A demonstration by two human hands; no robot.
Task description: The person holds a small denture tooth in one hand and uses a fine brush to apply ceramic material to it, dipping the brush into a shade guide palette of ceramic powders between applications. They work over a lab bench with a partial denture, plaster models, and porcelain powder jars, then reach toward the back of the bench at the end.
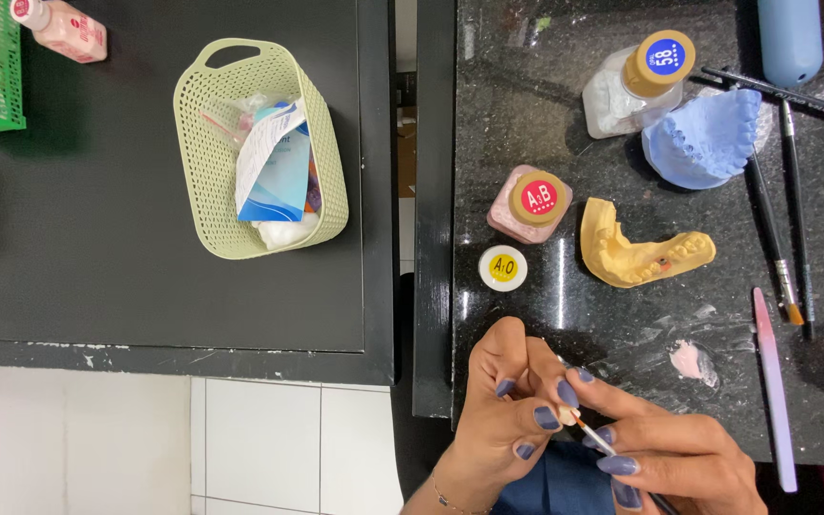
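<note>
My left hand [507, 401] pinches a small cream tooth-shaped piece [567, 416] between thumb and fingertips at the near edge of the dark stone counter [526, 114]. My right hand [665, 458] holds a thin brush [595, 439] whose tip touches that piece. Just beyond my hands lie a yellow dental jaw model [636, 250] and a small smear of pink paste [690, 360] on the counter.
A pink jar [529, 203], a small white jar [504, 268], a clear jar with tan lid [639, 81] and a blue dental cast [704, 138] stand farther back. Several brushes [784, 219] and a lilac strip tool [774, 386] lie at right. A green basket [259, 148] sits on the black table [97, 238].
</note>
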